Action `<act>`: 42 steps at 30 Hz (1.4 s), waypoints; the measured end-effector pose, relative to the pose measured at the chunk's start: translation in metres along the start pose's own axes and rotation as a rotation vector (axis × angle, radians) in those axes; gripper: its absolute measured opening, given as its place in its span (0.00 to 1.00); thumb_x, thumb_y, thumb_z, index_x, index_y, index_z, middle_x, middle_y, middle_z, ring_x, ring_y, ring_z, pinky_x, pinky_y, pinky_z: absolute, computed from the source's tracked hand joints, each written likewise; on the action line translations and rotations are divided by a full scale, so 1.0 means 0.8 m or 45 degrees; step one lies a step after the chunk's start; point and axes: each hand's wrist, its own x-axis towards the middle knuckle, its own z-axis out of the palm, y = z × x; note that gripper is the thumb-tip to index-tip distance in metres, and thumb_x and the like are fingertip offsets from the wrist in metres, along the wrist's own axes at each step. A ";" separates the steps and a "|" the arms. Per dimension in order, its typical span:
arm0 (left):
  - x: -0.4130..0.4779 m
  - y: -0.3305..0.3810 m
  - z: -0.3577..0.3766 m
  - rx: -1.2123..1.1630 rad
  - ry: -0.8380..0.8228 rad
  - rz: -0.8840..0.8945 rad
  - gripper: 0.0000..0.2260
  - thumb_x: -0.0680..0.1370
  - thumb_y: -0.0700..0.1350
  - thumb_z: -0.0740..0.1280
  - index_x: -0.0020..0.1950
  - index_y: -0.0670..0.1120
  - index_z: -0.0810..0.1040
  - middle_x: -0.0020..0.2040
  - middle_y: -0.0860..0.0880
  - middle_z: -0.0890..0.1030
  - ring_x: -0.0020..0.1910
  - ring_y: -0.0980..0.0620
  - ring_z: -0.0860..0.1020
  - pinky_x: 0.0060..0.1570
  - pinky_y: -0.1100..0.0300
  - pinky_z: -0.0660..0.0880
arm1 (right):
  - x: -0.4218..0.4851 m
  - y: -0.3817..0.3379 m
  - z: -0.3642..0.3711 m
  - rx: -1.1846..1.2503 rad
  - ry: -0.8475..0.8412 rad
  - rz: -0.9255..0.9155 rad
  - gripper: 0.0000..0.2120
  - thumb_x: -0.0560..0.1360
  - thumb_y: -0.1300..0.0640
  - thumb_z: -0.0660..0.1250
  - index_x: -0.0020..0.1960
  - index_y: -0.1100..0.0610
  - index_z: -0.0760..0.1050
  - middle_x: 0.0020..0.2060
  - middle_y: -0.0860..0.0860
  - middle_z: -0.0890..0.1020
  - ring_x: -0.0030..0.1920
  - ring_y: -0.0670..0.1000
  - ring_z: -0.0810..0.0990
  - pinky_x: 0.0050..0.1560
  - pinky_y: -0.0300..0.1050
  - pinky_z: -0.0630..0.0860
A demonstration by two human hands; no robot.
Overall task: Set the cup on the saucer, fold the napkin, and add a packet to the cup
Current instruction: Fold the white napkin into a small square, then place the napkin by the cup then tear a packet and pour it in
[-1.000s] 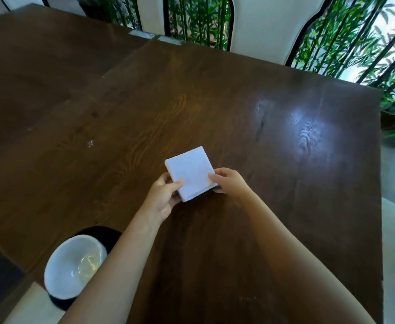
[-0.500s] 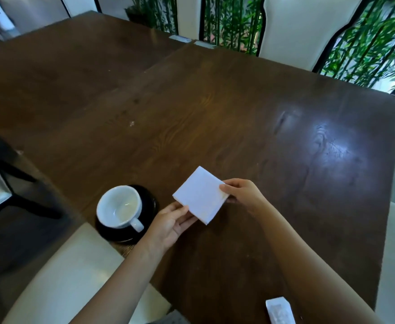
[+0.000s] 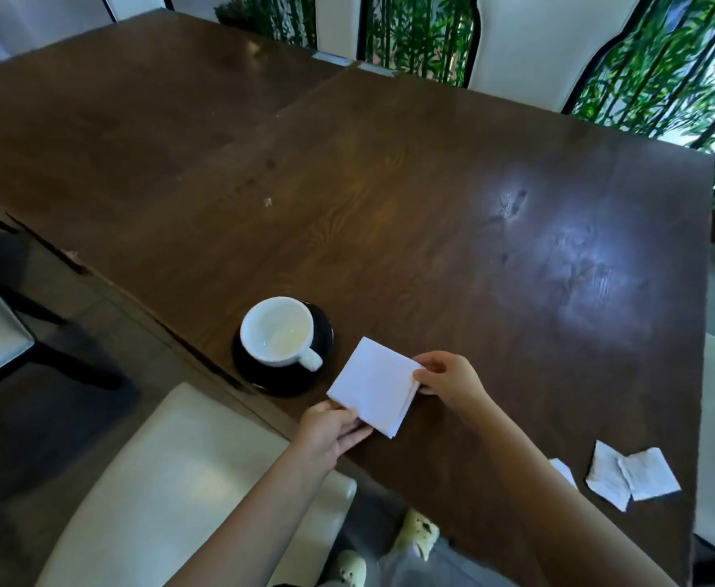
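A white cup (image 3: 278,332) stands upright on a black saucer (image 3: 281,377) near the table's front-left edge, its handle toward me. Just right of it lies a folded white square napkin (image 3: 372,385). My left hand (image 3: 330,430) holds the napkin's near corner. My right hand (image 3: 449,381) pinches its right corner. Several white packets (image 3: 631,474) lie on the table at the front right, beyond my right forearm. The cup looks empty.
The dark wooden table (image 3: 389,205) stretches far ahead. A cream chair seat (image 3: 169,493) sits below the table's edge under my left arm. White chair backs (image 3: 529,44) and green plants stand beyond the far edge.
The view has dropped back and the napkin, held in both hands, now sits closer to the cup and saucer. The packets have come into view at the right.
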 end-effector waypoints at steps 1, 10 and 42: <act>0.000 -0.001 -0.003 0.020 -0.003 -0.023 0.13 0.77 0.29 0.61 0.61 0.37 0.72 0.56 0.39 0.79 0.54 0.40 0.78 0.50 0.46 0.76 | -0.005 0.004 0.005 -0.063 0.051 -0.005 0.11 0.74 0.63 0.66 0.56 0.59 0.79 0.46 0.53 0.81 0.43 0.48 0.81 0.42 0.39 0.80; 0.000 -0.001 -0.003 0.230 -0.092 -0.214 0.03 0.76 0.38 0.67 0.48 0.42 0.75 0.48 0.41 0.82 0.45 0.43 0.83 0.40 0.49 0.81 | -0.036 0.009 0.006 -0.237 0.351 -0.015 0.13 0.75 0.62 0.62 0.56 0.56 0.80 0.51 0.53 0.81 0.48 0.49 0.76 0.41 0.40 0.72; 0.003 -0.052 -0.004 1.563 0.083 1.155 0.19 0.76 0.40 0.67 0.66 0.43 0.72 0.65 0.45 0.76 0.64 0.47 0.72 0.62 0.56 0.70 | -0.152 0.052 0.054 -0.329 0.420 -0.073 0.13 0.78 0.54 0.63 0.60 0.57 0.72 0.52 0.54 0.74 0.43 0.47 0.72 0.45 0.36 0.68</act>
